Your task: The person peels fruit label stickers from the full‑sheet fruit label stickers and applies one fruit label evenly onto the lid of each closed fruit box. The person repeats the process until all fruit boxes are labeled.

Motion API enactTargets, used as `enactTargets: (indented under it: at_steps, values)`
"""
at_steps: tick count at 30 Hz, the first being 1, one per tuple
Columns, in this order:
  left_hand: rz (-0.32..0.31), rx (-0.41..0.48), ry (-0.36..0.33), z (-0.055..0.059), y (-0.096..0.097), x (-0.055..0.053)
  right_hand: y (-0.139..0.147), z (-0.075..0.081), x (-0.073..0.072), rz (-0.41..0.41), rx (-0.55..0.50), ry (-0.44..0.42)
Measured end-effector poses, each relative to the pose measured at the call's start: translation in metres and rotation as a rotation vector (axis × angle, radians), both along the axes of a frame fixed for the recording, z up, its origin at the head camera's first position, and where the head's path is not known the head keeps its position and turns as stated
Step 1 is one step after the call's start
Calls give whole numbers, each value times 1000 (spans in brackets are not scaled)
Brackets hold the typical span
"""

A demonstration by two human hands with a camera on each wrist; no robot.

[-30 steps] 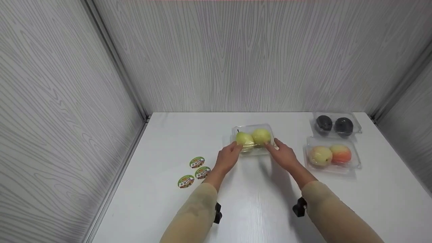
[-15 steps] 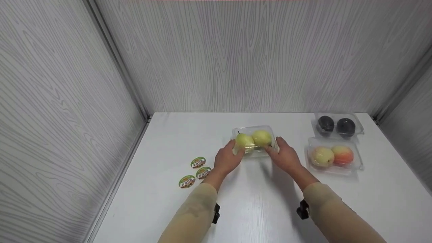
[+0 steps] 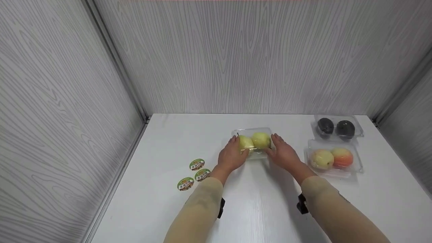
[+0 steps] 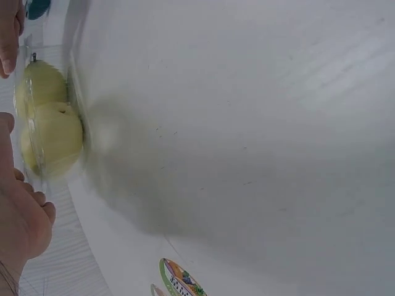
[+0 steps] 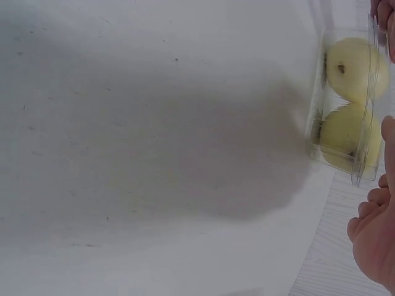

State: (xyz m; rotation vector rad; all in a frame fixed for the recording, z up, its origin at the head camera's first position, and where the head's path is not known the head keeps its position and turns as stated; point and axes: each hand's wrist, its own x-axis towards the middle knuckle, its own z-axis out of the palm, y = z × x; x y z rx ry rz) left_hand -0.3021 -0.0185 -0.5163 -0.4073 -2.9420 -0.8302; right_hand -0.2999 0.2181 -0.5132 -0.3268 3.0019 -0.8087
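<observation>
Two yellow-green pears (image 3: 261,140) lie side by side in a clear plastic clamshell box (image 3: 251,130) near the middle of the white table. My left hand (image 3: 233,157) grips the box's left side, its thumb toward the front and its fingers along the edge, covering part of the left pear. On the opposite side, my right hand (image 3: 283,154) holds the right edge the same way. The right wrist view shows the lid rim (image 5: 365,105) lying along the pears, with the curled fingers of the right hand (image 5: 376,240) beside it.
Three oval stickers (image 3: 185,184) with green borders lie left of my left forearm. On the right stands a clear box holding two peaches (image 3: 342,157). Behind it, another clear box contains two dark round fruits (image 3: 345,129). Wood-grained panels (image 3: 236,60) enclose the table's back and sides.
My left hand has shifted rightward over the box's left edge, hiding more of the left pear. The right hand has drawn slightly inward. The box has stayed nearly in place.
</observation>
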Motion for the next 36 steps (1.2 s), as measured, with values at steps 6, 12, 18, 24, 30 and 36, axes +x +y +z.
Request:
enactTargets:
  at_steps: [6,12,18,24,30,36]
  values:
    - [3,5,21,-6,-1,3,-1,-7,3,5,-15,13]
    - [-1,-14,10,-8,-2,4,0,-12,5,5,-22,44]
    - [0,-55,32,-11,-5,5,-1,-14,7,2,-26,36]
    - [-14,-79,52,-13,-8,10,-2,-15,14,-10,-20,28]
    - [-15,-113,32,-13,-10,17,-3,-17,23,-32,-34,25]
    - [-15,-125,20,-14,-13,24,-4,-21,32,-31,-57,75]
